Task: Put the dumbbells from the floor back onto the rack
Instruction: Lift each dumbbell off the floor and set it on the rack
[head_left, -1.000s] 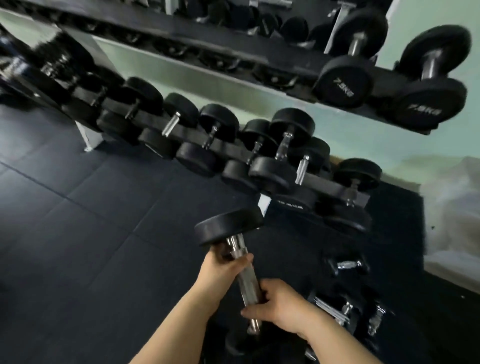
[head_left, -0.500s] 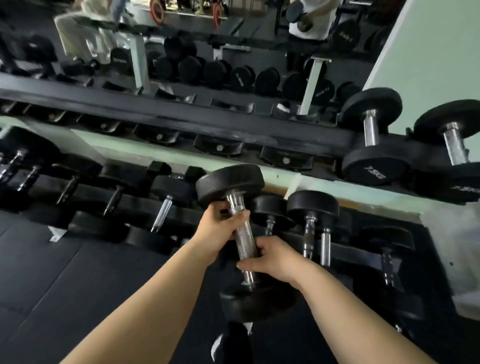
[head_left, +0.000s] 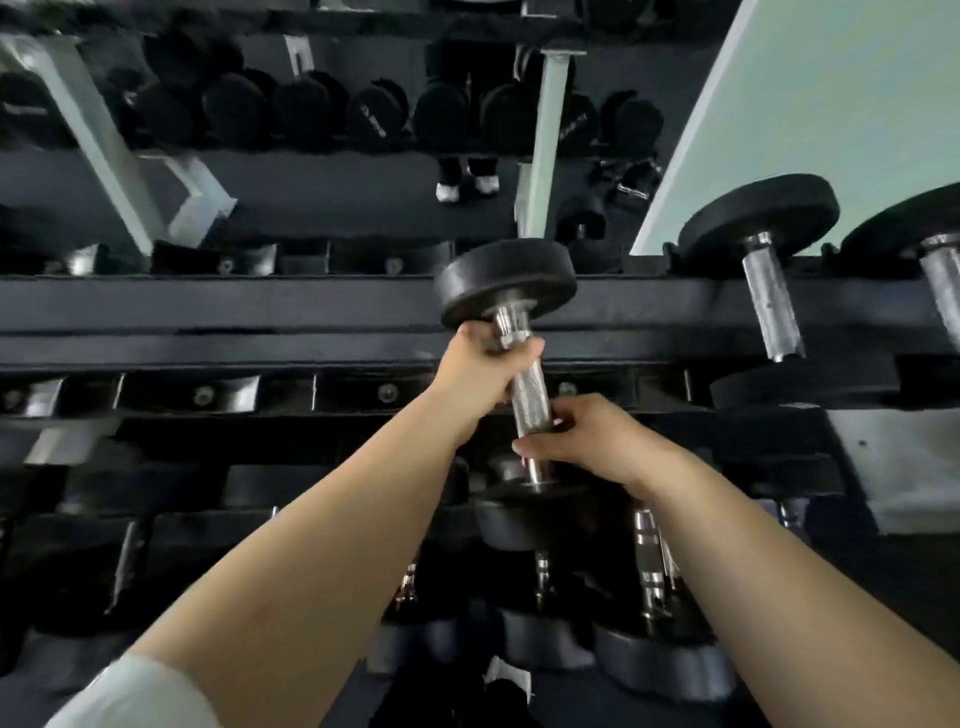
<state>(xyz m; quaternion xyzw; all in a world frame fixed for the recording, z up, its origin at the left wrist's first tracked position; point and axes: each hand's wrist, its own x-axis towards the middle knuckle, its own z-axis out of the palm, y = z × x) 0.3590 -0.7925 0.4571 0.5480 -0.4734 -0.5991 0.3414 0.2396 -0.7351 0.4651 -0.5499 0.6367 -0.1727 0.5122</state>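
Note:
I hold a black dumbbell (head_left: 530, 395) with a knurled chrome handle, raised in front of the rack's upper tier (head_left: 260, 306). My left hand (head_left: 483, 369) grips the handle just under the far head (head_left: 506, 283). My right hand (head_left: 582, 436) grips the handle lower down, above the near head (head_left: 524, 517). The far head overlaps the upper rail; whether it touches is unclear. Empty black saddles (head_left: 208, 395) line the tier to the left.
Two dumbbells (head_left: 769, 306) rest on the upper tier at the right. Several more dumbbells (head_left: 649, 623) fill the lower tier below my arms. A mirror behind the rack shows another rack and a person's feet (head_left: 465, 187). A pale green wall (head_left: 831, 93) stands at the upper right.
Both hands lifted the dumbbell from floor level to the upper tier. The view tilted upward and moved closer to the rack.

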